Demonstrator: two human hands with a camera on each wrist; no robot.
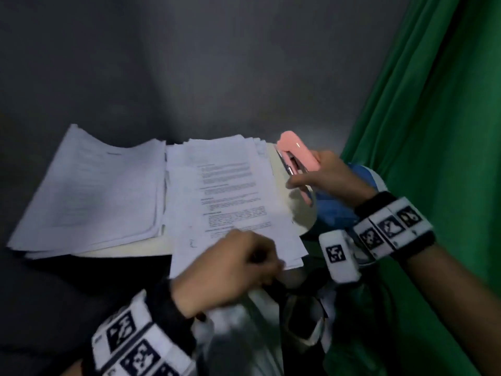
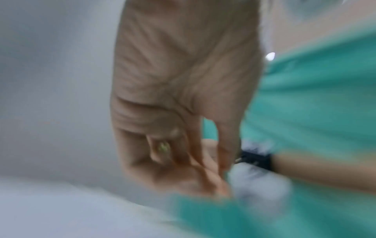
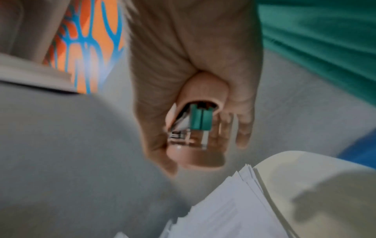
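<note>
A pink stapler (image 1: 296,156) is held up above the far right of a small cream table (image 1: 305,213), gripped by my right hand (image 1: 306,175). The right wrist view shows that hand (image 3: 193,136) wrapped round the stapler (image 3: 201,99), whose metal magazine shows between its two halves. A stack of printed sheets (image 1: 230,191) lies in front of me, and its corner (image 3: 223,209) shows below the stapler. My left hand (image 1: 260,264) hovers over the stack's near edge with curled fingers (image 2: 203,169). Motion blur hides whether it pinches any paper.
A second, thicker paper stack (image 1: 86,191) lies on the left of the table. Green cloth (image 1: 420,131) hangs close on the right, with a blue object (image 1: 336,210) beside the table edge. A grey wall stands behind. Something white and crumpled (image 1: 257,335) lies below my left hand.
</note>
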